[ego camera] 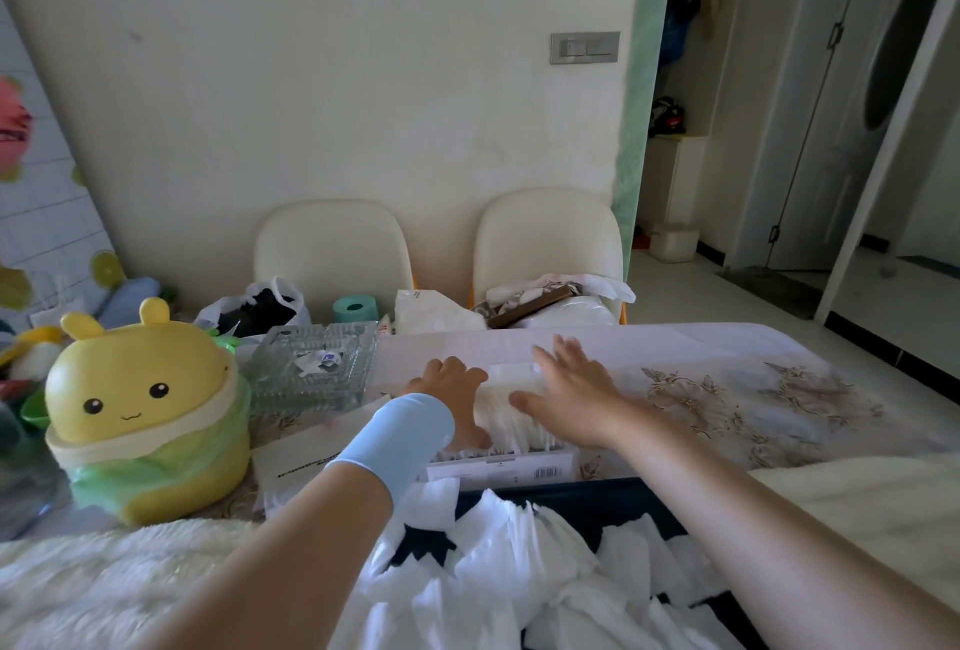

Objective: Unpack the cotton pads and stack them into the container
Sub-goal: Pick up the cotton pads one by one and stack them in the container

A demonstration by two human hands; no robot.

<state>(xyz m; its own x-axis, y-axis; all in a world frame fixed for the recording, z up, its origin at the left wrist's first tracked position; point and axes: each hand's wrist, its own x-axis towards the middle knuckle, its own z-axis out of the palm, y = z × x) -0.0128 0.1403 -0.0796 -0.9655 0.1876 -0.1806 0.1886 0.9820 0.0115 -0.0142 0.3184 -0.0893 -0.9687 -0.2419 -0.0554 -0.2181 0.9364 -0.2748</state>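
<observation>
Floral-clothed table (727, 353). Found left hand (451, 389) cupped against left flank of cotton pads (501, 413) standing in container (498, 467); grip unclear. Logged row's long axis as running away from body, between hands. Found right hand (566, 392) flat, fingers spread, on right flank.

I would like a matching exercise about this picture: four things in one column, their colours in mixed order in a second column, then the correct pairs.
Things:
1. bin with a face
2. wristband
3. loose cotton pads
4. square dish

Colours:
a. clear
b. light blue
c. yellow
d. white

Pairs: 1-c, 2-b, 3-d, 4-a
</observation>
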